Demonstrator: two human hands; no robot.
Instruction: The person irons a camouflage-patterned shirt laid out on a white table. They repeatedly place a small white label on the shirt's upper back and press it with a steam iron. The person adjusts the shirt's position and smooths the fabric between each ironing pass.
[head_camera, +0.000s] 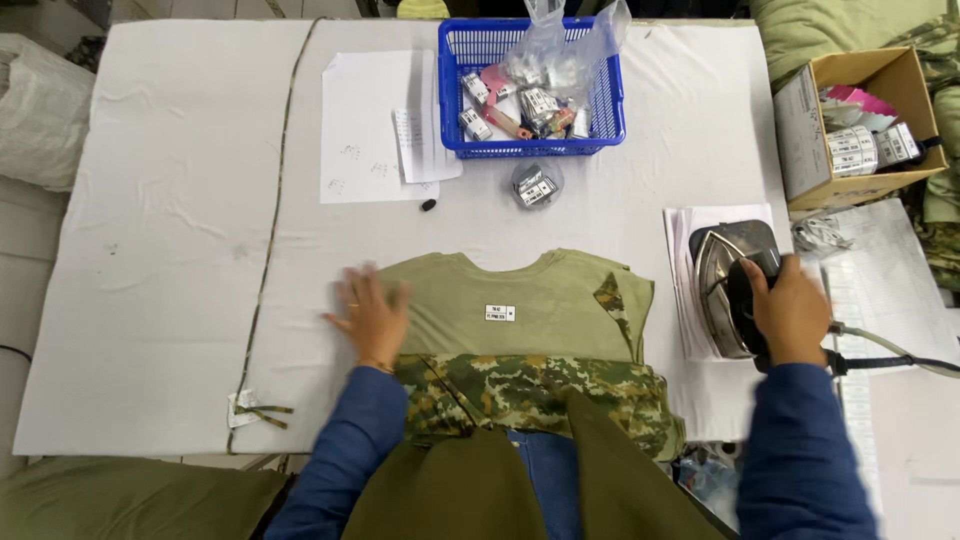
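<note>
— What's at centre-left of the frame?
— The left hand (372, 312), fingers spread flat, pressing the folded olive shirt (520, 300) at lower centre.
— And on the right?
— The right hand (790, 312) is wrapped around the handle of the iron (722, 285), which rests on a white pad (686, 290).

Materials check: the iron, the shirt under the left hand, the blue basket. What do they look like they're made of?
Iron: shiny metal soleplate, going by the reflections; dark handle, probably plastic, gripped by the right hand.
Shirt: matte olive fabric, looks knitted, with a camouflage woven-looking part; it wrinkles softly under the left hand.
Basket: glossy blue moulded plastic, judging by its lattice walls.
</note>
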